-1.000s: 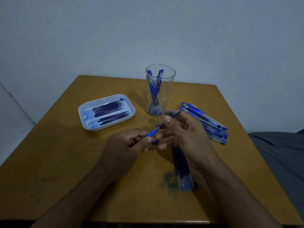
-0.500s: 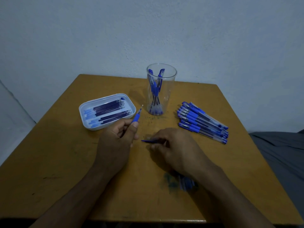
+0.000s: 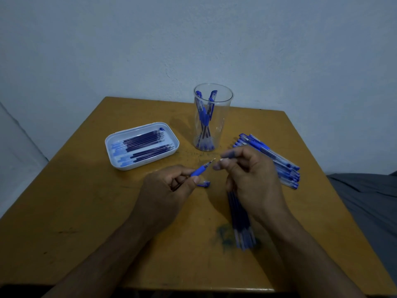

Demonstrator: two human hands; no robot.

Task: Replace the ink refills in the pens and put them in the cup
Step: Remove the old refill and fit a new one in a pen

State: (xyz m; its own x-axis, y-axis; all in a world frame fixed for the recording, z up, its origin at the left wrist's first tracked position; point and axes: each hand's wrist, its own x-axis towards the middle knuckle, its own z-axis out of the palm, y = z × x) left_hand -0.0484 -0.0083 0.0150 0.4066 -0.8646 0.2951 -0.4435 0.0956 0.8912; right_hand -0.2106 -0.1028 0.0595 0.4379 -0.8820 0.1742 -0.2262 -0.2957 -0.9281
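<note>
My left hand (image 3: 169, 190) grips a pen (image 3: 200, 170) by its blue grip, metal tip pointing up and right. My right hand (image 3: 253, 179) hovers just right of that tip, its ink-stained forefinger and thumb curved and slightly apart, with nothing visible between them. A small blue pen piece (image 3: 204, 184) lies on the table below the pen. The clear cup (image 3: 212, 97) stands behind with several blue pens in it. A white tray (image 3: 111, 151) at the left holds several dark refills. More refills (image 3: 241, 224) lie bundled under my right wrist.
A pile of blue pens (image 3: 279, 164) lies on the right side of the wooden table (image 3: 86, 211), partly behind my right hand. A blue ink smear (image 3: 223, 235) marks the wood near the refill bundle. A grey cloth (image 3: 369, 203) lies beyond the right edge.
My right hand lifted off the table, leaving the small blue piece there, and came up beside the pen tip. My left hand carried the pen rightward toward the middle.
</note>
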